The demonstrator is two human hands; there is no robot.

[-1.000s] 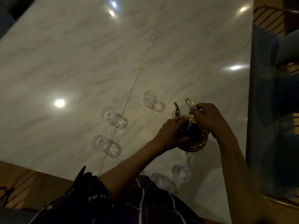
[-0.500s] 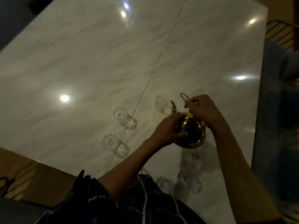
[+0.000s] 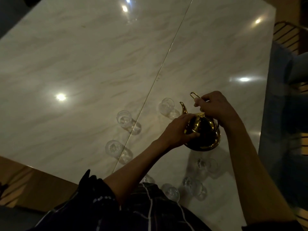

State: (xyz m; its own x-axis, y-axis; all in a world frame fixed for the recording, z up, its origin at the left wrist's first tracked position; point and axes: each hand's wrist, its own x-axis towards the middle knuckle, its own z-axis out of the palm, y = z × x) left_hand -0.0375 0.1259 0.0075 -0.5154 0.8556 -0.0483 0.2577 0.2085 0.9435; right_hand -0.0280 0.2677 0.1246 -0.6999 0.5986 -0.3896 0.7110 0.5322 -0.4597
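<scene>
A shiny gold teapot (image 3: 205, 135) hangs above the marble table (image 3: 83, 67), its curved spout (image 3: 183, 108) pointing away from me. My right hand (image 3: 215, 107) grips the wire handle (image 3: 194, 95) over the pot. My left hand (image 3: 180, 130) curls round the pot's lid and left side. Small clear glasses stand around the pot: one (image 3: 166, 105) just beyond the spout, two (image 3: 124, 119) (image 3: 114, 148) to the left, and several (image 3: 191, 185) close to my body, partly under the pot's shadow.
A gold seam (image 3: 166, 60) runs down the middle of the table. A blue upholstered chair (image 3: 286, 114) with a gold wire frame stands along the right edge. The table's near-left edge (image 3: 33, 167) borders a brown floor. My dark striped shirt (image 3: 141, 210) fills the bottom.
The teapot has tipped a little more, its body swinging toward me while both hands keep their hold. The view has shifted, so the glasses sit lower and further right.
</scene>
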